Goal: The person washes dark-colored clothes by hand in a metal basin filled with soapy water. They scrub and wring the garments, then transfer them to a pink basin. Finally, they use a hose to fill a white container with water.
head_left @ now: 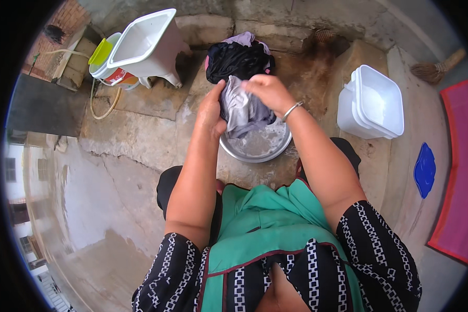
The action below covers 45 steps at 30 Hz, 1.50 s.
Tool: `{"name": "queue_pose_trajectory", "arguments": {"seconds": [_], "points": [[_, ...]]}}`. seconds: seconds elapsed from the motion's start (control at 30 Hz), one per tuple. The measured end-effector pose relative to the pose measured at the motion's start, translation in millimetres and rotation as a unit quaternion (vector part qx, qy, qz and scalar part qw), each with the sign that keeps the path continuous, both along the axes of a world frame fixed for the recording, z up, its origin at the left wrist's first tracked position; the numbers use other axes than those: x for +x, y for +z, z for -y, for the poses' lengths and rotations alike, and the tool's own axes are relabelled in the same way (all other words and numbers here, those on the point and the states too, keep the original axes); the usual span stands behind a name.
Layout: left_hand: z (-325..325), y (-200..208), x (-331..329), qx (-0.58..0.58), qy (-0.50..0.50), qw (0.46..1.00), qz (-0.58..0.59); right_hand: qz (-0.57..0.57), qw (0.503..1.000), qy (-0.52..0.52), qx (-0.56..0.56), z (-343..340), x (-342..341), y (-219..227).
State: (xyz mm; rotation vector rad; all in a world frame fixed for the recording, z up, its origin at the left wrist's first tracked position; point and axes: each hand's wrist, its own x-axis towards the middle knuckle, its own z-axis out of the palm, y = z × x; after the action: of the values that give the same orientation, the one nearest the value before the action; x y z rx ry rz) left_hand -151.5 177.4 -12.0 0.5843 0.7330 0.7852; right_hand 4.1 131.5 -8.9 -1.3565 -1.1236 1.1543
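A wet grey and white garment (238,108), its exact kind hidden by the folds, is bunched between my two hands above a round metal basin (256,157). Along the garment's left side, my left hand (211,110) grips its edge. My right hand (271,93), with a bangle at the wrist, pinches the upper right part of the cloth; some fingertips are hidden in it. Cloudy, sudsy water (262,141) lies in the basin, and the garment's lower end hangs over it. Just beyond is a heap of dark and lilac clothes (236,58).
To the right stands a white square bucket (354,117). At the far left are a white plastic tub on legs (164,57), a bucket with a yellow-green scoop (103,51) and a hose (98,115). A blue lid (425,170), pink mat (463,171) and broom (431,72) lie right.
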Motion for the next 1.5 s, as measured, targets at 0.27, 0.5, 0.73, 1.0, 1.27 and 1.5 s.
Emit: {"name": "queue_pose_trajectory", "arguments": {"seconds": [0.27, 0.5, 0.73, 1.0, 1.27, 1.5], "points": [[30, -36, 18, -0.236, -0.014, 0.972, -0.002, -0.147, 0.983, -0.092, 0.065, 1, -15, 12], [31, -67, 24, 0.032, -0.01, 0.991, 0.128, 0.366, 0.859, -0.158, 0.321, 14, -69, -23], [21, -100, 20, 0.283, 0.057, 0.957, 0.025, 0.362, 0.874, -0.109, 0.305, 15, -76, -49], [7, -96, 13, 0.113, -0.047, 0.973, 0.196, 0.34, 0.885, -0.158, 0.275, 5, -54, -15], [19, -69, 15, -0.015, -0.098, 0.919, 0.383, 0.34, 0.869, -0.187, 0.307, 9, -62, -30], [22, -80, 32, -0.024, -0.096, 0.917, 0.387, 0.323, 0.861, -0.225, 0.323, 3, -47, -35]]}}
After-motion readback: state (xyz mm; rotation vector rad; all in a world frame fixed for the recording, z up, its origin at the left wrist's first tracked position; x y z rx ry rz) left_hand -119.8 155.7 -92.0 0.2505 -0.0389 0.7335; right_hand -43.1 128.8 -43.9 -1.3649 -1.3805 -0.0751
